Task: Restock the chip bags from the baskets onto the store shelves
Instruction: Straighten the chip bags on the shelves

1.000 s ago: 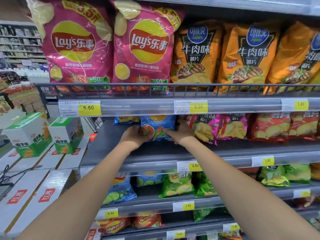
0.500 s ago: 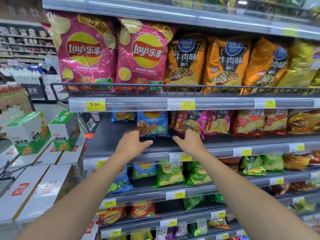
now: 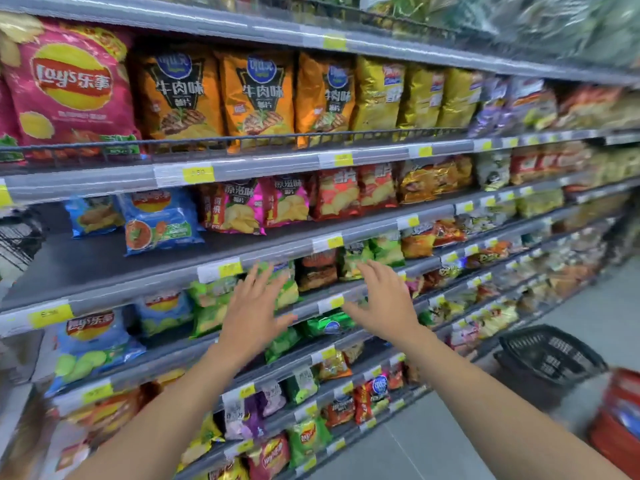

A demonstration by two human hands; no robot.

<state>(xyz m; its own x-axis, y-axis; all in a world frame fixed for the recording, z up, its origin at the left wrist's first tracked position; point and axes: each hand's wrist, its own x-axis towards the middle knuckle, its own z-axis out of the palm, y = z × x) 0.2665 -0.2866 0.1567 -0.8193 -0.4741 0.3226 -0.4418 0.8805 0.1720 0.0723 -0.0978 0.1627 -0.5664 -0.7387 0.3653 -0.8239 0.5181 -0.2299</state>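
Blue chip bag (image 3: 161, 220) stands upright on the grey shelf (image 3: 86, 265), pink bags (image 3: 239, 209) just right of it. Left hand (image 3: 254, 313) and right hand (image 3: 384, 303) hover below-right of that bag, fingers (image 3: 263, 289) spread, holding nothing. Black basket (image 3: 550, 355) and red basket (image 3: 620, 417) sit on the floor, far below-right of it.

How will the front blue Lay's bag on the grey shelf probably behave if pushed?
The blue Lay's bag looks puffed, so probably light and easy to slide. It stands upright with bare shelf in front, so it may tip. Its glossy film seems slippery.
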